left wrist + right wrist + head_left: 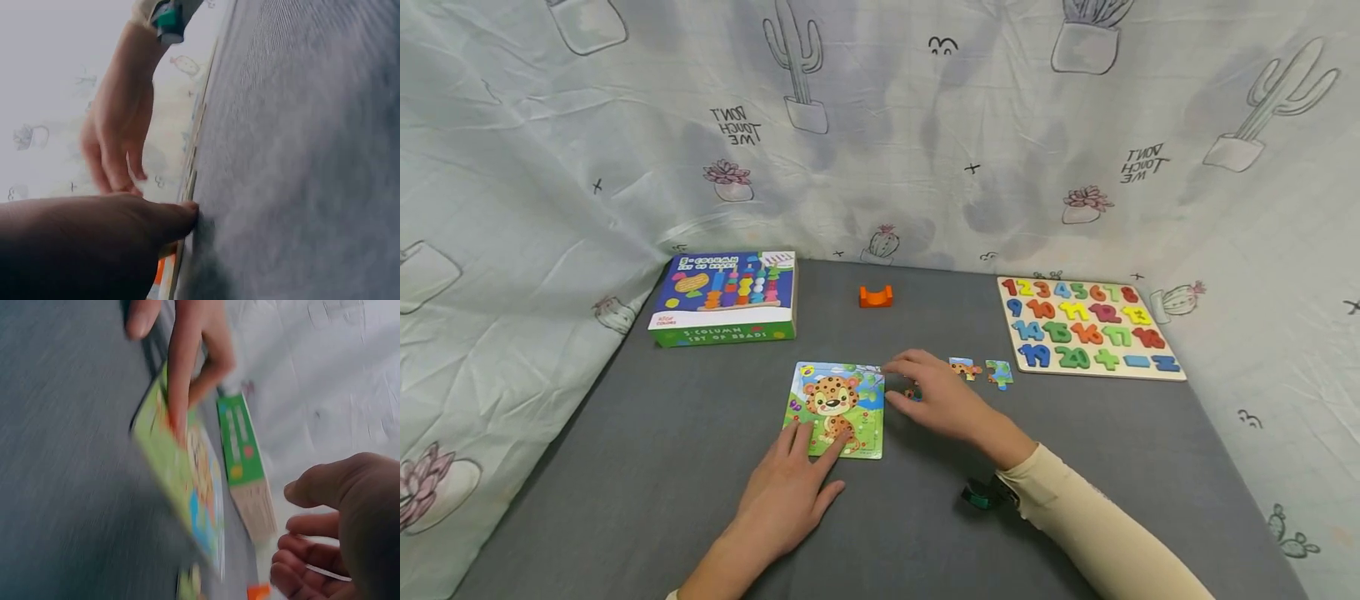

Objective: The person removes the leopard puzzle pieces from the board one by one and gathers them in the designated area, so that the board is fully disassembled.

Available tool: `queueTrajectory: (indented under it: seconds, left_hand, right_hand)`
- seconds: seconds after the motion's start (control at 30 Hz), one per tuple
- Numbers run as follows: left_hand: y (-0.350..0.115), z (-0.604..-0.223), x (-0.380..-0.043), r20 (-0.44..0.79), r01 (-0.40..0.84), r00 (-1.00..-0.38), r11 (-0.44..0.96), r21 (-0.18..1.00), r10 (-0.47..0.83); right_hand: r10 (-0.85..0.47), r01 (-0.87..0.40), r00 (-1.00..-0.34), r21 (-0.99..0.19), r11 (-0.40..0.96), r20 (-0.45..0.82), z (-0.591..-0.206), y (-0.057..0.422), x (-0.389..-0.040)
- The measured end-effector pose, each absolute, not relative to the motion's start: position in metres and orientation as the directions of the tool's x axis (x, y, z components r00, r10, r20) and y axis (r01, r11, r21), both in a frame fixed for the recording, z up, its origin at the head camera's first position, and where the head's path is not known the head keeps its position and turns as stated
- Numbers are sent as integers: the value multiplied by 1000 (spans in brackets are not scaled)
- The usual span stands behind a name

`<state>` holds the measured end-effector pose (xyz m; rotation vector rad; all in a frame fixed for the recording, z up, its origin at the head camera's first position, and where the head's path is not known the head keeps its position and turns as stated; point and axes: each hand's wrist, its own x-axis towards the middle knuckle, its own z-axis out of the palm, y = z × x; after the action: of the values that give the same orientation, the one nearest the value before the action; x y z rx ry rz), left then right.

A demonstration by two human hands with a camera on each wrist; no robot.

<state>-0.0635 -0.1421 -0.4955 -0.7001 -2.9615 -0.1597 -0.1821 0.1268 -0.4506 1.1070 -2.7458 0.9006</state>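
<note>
On a gray tabletop (700, 442), a square leopard-picture puzzle (835, 406)

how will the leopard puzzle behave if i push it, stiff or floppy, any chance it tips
Probably stiff: the puzzle looks like a thin board with straight edges. It's unlikely to tip or roll, since it lies flat on the table. It may resist sliding while the left hand's fingers rest on it.

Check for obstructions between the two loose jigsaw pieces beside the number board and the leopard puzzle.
The right hand is in the way, at the right edge of the leopard puzzle; another jigsaw piece lies there, partly hidden. Nothing else visible intervenes.
</note>
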Motion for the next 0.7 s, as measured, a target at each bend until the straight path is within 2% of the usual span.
queueTrajectory:
  seconds: [0.1, 0.43, 0.7]
  left_hand:
    - [-139, -493, -60, 109, 447, -892, 893, 55, 440]
    - [-133, -489, -54, 127, 445, -892, 892, 80, 434]
    - [-133, -491, -55, 133, 474, -876, 879, 55, 464]
  right_hand:
    - [-653, -649, -729, -510, 564, 207, -449, 104, -183]
    - [-695, -633, -714, -507, 585, 90, -461, 57, -190]
    - [-721, -666, -689, -454, 591, 73, -473, 40, -196]
